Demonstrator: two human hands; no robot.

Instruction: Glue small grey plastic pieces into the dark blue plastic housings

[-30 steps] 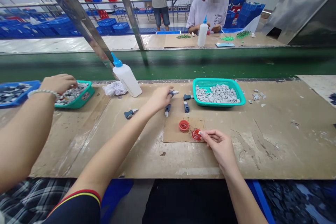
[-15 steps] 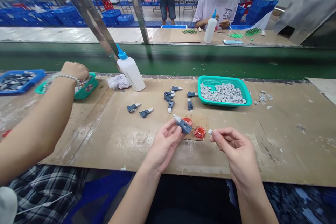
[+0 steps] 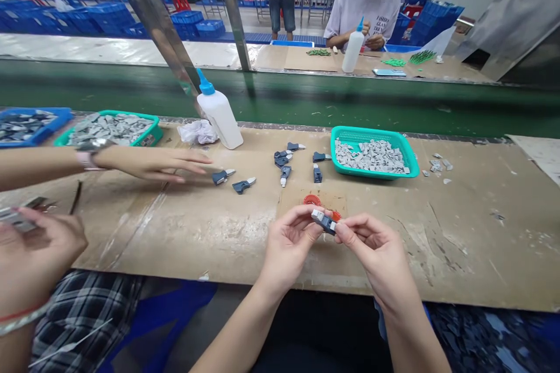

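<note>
Two hands together at near centre: left hand (image 3: 289,245) and right hand (image 3: 376,250) pinching small navy-blue plastic clip (image 3: 324,222) with pale grey tip, just above brown cardboard square (image 3: 291,201) bearing red shallow caps (image 3: 311,200). Loose navy clips (image 3: 285,175) lying finished-looking on worn tan board (image 3: 472,245), several grey-tipped. Teal plastic basket (image 3: 371,133) holding large heap of grey pieces (image 3: 371,156), plenty left. Co-worker's open hand (image 3: 151,163) resting nearby at left. White squeeze bottle (image 3: 220,116) standing beyond, before green conveyor belt (image 3: 280,102).

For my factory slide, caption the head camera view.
The left hand and right hand hold a small navy-and-grey plastic part above a brown cardboard sheet.
</note>
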